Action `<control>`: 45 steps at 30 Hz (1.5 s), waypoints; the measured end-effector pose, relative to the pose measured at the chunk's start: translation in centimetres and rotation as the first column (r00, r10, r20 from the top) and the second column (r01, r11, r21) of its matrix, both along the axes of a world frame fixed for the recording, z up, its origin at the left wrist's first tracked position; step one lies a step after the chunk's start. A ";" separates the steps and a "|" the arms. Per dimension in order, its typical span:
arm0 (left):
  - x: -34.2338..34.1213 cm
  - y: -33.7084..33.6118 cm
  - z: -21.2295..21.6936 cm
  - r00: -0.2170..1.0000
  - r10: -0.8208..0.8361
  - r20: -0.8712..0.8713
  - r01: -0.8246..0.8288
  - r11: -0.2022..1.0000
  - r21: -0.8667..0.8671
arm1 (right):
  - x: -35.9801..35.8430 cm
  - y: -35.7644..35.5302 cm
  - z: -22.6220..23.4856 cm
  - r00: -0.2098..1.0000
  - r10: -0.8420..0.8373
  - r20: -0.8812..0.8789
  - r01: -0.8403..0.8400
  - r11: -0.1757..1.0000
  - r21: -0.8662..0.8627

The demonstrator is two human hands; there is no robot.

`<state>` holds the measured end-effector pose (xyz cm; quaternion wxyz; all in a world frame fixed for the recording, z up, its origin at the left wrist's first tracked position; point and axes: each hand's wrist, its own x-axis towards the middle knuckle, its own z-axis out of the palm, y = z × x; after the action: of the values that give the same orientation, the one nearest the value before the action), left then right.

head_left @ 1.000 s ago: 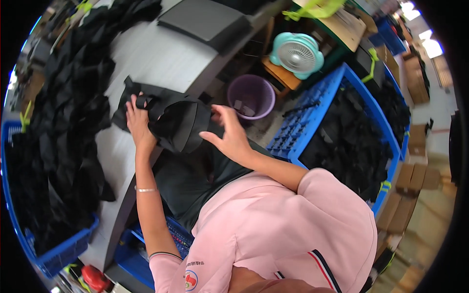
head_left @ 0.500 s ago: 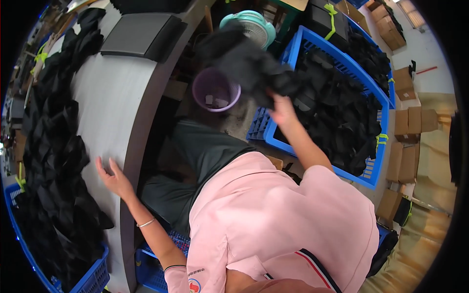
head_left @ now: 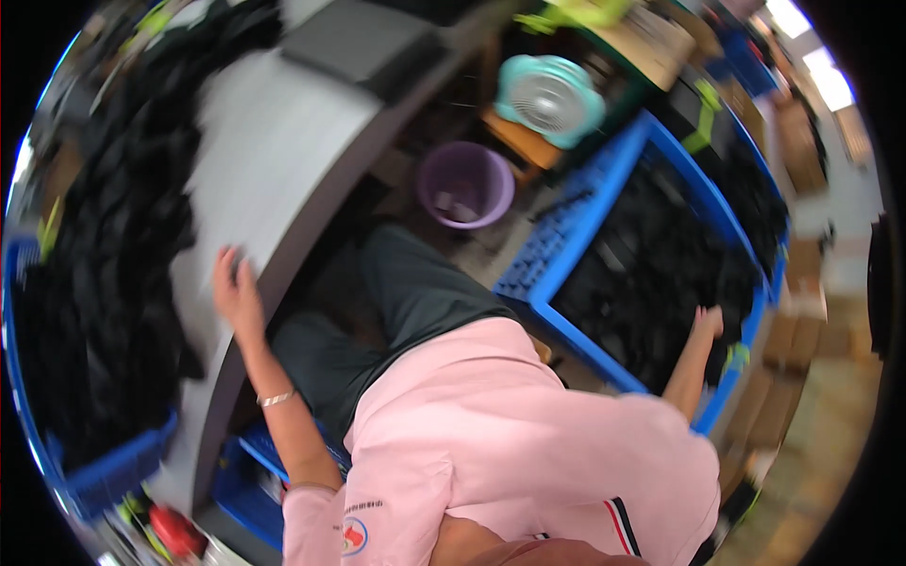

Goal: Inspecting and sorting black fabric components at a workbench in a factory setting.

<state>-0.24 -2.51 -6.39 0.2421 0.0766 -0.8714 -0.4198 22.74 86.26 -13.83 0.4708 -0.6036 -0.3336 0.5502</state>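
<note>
My left hand [head_left: 238, 297] is raised at the near edge of the pale worktable [head_left: 274, 141], its fingers apart. A small dark patch shows between the fingertips; blur hides whether it is a gap or a thing. On the right, my right hand [head_left: 706, 325] is low over a heap of black cloth-like pieces [head_left: 642, 274] in a blue plastic crate [head_left: 590, 349], by the crate's right side. Its fingers look bent and are smeared, so any grip on the black pieces is hidden. More black pieces [head_left: 104, 283] lie heaped along the table's left side.
A purple bin [head_left: 465, 186] with pale scraps stands on the floor ahead, beside a turquoise fan [head_left: 550, 99]. A dark grey panel [head_left: 363, 42] rests on the table. Another black-filled crate [head_left: 755, 189] is behind the right one. Cardboard boxes [head_left: 797, 340] line the right.
My right hand has swung right and back, from the crate's near-left side to its right side. The loose black bundle it held no longer stands out from the heap. My left hand has lifted slightly.
</note>
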 end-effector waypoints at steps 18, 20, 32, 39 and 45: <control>-1.0 0.5 1.2 0.985 0.166 -0.034 -0.166 0.986 0.010 | -24.9 -67.8 9.3 -0.384 0.765 0.517 -0.532 -0.641 0.553; -2.6 -1.4 1.0 0.956 0.257 -0.143 -0.285 0.932 -0.227 | -23.3 -70.2 9.7 -0.398 0.739 0.543 -0.434 -0.674 0.598; 0.1 3.4 6.9 0.986 0.039 -0.163 0.017 0.944 0.329 | -24.8 -69.1 10.2 -0.557 0.830 0.026 -0.746 -0.513 0.425; 3.6 8.4 4.2 0.981 -0.094 -0.172 0.185 0.734 0.653 | -29.9 -70.1 12.4 -0.403 0.912 0.074 -0.762 -0.379 0.525; 3.1 7.6 7.6 0.907 0.189 -0.377 -0.137 0.978 0.160 | -29.7 -69.4 13.7 0.021 0.776 0.630 -0.310 -0.594 0.742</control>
<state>2.84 5.10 1.24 0.4392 0.0797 -0.7672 -0.4606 -6.92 16.88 -0.10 0.2426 0.3658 -0.7708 0.4617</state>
